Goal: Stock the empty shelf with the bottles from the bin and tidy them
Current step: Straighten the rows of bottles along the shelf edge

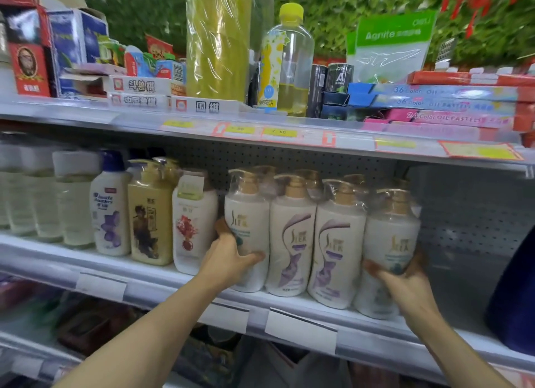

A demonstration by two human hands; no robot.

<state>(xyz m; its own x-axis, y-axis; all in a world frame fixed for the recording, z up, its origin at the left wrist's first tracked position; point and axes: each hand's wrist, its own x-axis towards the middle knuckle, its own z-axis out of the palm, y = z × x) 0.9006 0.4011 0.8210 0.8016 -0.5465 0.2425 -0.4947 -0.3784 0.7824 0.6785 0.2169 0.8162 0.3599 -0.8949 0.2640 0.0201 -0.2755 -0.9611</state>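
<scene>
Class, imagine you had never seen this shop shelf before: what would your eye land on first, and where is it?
First, the two hands at the middle shelf: the left hand and right hand each grip an end bottle of a row of four white pump bottles. Next, on the shelf above, a tall yellow-capped bottle.

free: shelf [451, 327] right end | blocked: bottles [292, 234] leftward

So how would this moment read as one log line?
left hand: grips leftmost white pump bottle | right hand: grips rightmost white pump bottle | both on shelf
</scene>
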